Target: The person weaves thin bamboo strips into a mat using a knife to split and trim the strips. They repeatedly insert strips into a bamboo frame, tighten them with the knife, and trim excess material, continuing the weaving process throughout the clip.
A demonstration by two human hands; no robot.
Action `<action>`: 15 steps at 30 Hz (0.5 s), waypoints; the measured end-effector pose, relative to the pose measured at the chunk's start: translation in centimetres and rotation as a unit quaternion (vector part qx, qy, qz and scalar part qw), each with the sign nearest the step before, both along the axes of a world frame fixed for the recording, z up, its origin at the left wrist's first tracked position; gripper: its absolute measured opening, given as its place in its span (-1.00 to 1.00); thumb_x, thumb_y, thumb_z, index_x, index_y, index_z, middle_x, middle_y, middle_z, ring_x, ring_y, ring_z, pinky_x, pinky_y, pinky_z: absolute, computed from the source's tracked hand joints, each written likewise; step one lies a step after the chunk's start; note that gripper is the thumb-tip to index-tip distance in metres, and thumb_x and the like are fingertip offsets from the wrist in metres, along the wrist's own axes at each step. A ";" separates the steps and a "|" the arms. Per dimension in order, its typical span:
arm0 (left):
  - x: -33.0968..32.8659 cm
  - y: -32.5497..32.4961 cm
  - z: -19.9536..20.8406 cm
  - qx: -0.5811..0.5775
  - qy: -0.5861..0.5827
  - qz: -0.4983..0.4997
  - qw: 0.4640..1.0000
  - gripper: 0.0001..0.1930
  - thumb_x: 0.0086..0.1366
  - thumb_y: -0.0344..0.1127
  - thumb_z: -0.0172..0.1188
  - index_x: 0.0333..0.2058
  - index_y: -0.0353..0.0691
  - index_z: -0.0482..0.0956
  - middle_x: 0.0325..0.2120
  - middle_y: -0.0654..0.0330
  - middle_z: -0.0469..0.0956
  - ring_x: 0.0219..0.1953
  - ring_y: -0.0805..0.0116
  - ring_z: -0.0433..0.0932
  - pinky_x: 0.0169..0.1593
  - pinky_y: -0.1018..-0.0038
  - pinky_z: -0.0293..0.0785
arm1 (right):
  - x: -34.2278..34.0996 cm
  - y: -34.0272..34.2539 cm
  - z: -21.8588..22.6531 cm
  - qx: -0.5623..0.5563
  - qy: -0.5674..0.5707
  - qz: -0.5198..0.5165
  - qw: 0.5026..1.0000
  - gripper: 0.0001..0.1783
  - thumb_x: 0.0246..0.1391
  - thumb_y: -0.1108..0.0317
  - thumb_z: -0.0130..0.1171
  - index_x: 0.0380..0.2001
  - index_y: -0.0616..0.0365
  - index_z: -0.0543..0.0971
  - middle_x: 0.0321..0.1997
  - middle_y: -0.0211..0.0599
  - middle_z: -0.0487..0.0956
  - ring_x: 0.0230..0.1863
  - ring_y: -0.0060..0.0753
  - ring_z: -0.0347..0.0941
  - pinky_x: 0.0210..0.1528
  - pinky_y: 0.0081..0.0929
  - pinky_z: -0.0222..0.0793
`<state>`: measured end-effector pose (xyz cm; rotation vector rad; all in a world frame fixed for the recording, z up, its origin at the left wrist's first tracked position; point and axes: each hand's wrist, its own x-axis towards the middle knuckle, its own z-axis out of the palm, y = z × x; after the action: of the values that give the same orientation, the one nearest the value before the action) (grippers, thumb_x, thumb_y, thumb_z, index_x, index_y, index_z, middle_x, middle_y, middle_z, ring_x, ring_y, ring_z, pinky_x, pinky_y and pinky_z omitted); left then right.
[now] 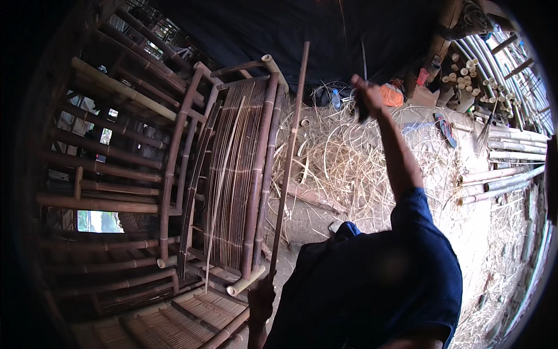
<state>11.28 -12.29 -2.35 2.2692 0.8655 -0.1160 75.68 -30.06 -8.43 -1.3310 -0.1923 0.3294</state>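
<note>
In the shadow at the lower middle, my left hand [261,299] is closed around the lower end of a long bamboo pole [289,151]. The pole slants up past the side of a bamboo bench [256,203], its far end against a black sheet. My right arm reaches forward, and my right hand [369,96] is closed above the littered floor. A thin pale blade-like strip [364,55] sticks up from it, and a dark part [361,110] shows beneath; its exact kind is unclear. Pale split strips [224,151] lie along the bench's slatted seat.
Bamboo frames [116,168] are stacked at the left. Curly shavings [349,157] cover the floor. Cut bamboo poles [514,145] lie at the right. A sandal [445,130], a plastic bottle [336,99] and an orange bag [392,95] are farther back, before the black sheet [250,29].
</note>
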 end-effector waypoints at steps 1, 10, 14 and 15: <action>0.6 0.1 -0.5 0.004 -0.008 -0.002 1.000 -0.52 0.38 0.01 0.04 0.18 -0.06 0.50 -0.62 0.18 0.51 -0.53 0.24 0.55 -0.46 0.33 0.36 | -2.4 0.7 -1.6 -0.006 0.021 0.022 1.000 -0.64 0.20 0.06 0.26 -0.43 0.15 0.58 -0.65 -0.48 0.41 -0.66 -0.55 0.32 -0.60 -0.49 0.28; 4.9 -1.1 -1.3 -0.136 0.028 0.070 0.988 -0.58 0.38 0.06 0.05 -0.02 -0.10 0.61 -0.54 0.01 0.58 -0.40 -0.06 0.60 -0.38 0.19 0.43 | -17.3 5.0 -3.3 0.060 0.163 0.050 0.984 -0.66 0.18 0.12 0.26 -0.23 0.22 0.58 -0.40 -0.33 0.63 -0.59 -0.59 0.41 -0.54 -0.54 0.38; 5.6 -1.5 -0.8 -0.116 -0.015 0.027 0.993 -0.59 0.39 0.05 0.04 -0.04 -0.11 0.61 -0.54 0.03 0.58 -0.41 0.00 0.60 -0.39 0.21 0.43 | -14.9 6.3 0.0 0.152 0.123 0.042 0.980 -0.56 0.17 -0.01 0.30 -0.23 0.20 0.59 -0.37 -0.35 0.64 -0.57 -0.61 0.43 -0.50 -0.57 0.38; 5.7 -1.6 -0.8 -0.108 -0.023 0.022 0.994 -0.60 0.39 0.04 0.03 -0.04 -0.11 0.61 -0.54 0.04 0.58 -0.42 0.01 0.59 -0.39 0.22 0.43 | -14.0 6.7 0.7 0.168 0.117 0.039 0.978 -0.54 0.16 -0.04 0.31 -0.24 0.19 0.59 -0.37 -0.36 0.64 -0.57 -0.61 0.43 -0.50 -0.57 0.38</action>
<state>16.94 -13.85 -3.10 2.0424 0.8360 -0.1305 61.69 -23.39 -7.73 -0.9438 -0.0961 0.4950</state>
